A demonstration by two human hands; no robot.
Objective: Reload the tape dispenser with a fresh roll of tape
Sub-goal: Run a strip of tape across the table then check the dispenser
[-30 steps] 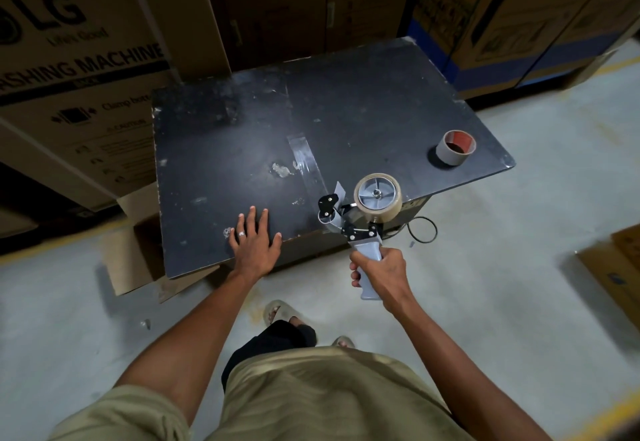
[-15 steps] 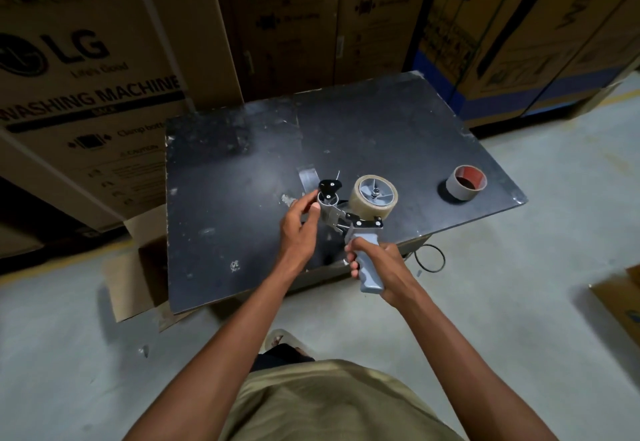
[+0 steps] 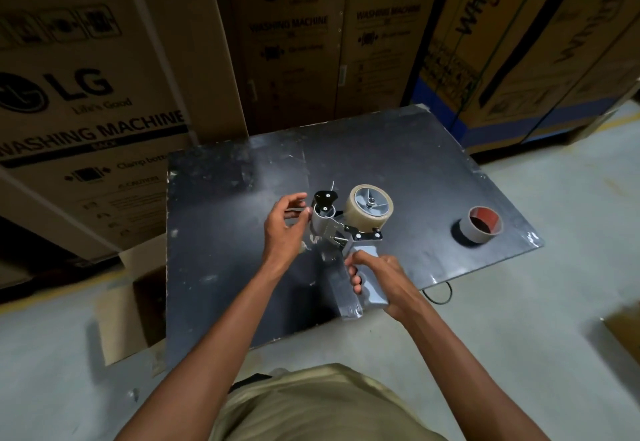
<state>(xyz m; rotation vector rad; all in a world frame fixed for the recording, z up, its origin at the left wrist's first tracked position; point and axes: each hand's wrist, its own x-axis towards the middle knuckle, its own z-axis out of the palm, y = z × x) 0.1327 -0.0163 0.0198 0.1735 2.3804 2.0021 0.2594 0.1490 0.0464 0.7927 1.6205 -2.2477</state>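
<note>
A grey hand-held tape dispenser [image 3: 341,232] is held above the black table [image 3: 225,250]. A full roll of clear-tan tape [image 3: 363,224] sits on its wheel. My right hand [image 3: 384,279] grips the grey handle from below. My left hand [image 3: 282,232] is at the dispenser's front. Its thumb and fingertips are beside the roller and appear to pinch a thin clear tape end. A used-up cardboard tape core [image 3: 481,229] with a red inside lies on the table's right part, away from both hands.
A strip of clear tape [image 3: 341,296] is stuck on the table near its front edge. Tall washing-machine cartons [image 3: 86,101] stand close behind and to the left. An open cardboard box [image 3: 138,288] sits on the floor at the table's left. A black loop [image 3: 441,293] lies under the right edge.
My left hand left the table's front edge and rose to the dispenser's front roller. My right hand raised the dispenser and carried it further over the table. The camera tilted up.
</note>
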